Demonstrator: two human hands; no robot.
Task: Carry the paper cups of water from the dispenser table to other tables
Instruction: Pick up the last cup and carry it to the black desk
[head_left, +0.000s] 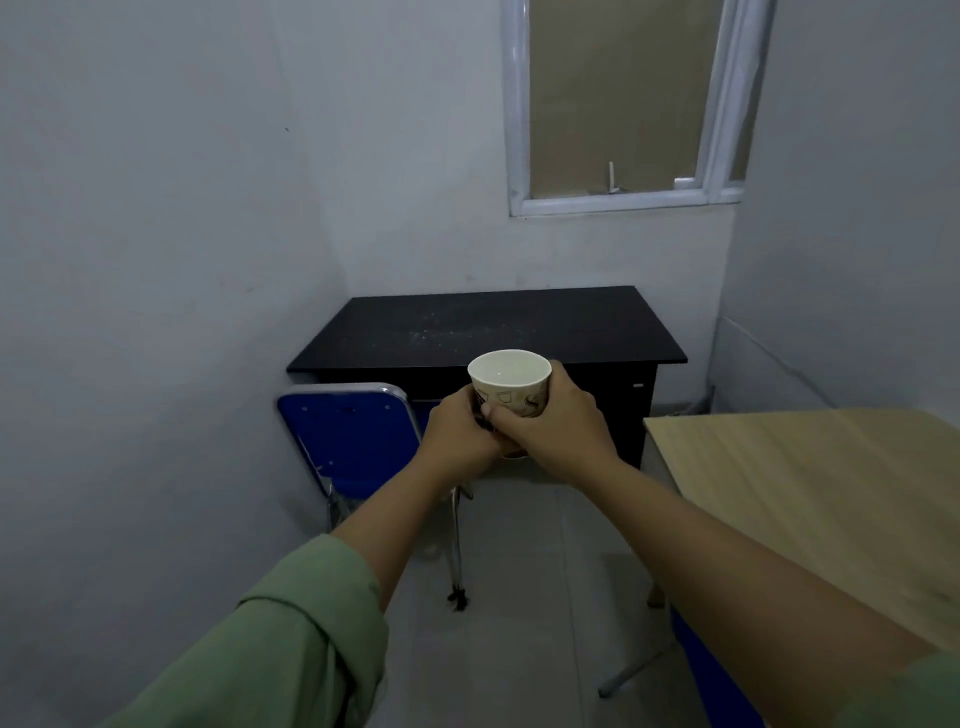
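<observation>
A patterned paper cup (511, 387) with water in it is held out in front of me, upright, in mid-air. My left hand (460, 434) wraps its left side and underside. My right hand (558, 423) grips its right side, thumb across the front. The cup hangs just in front of the near edge of a black desk (571, 327) that stands against the far wall under a window.
A blue chair (345, 436) with metal legs stands at the desk's left front corner, next to the left wall. A light wooden table (810, 493) juts in from the right. A strip of grey floor (519, 597) runs between chair and wooden table.
</observation>
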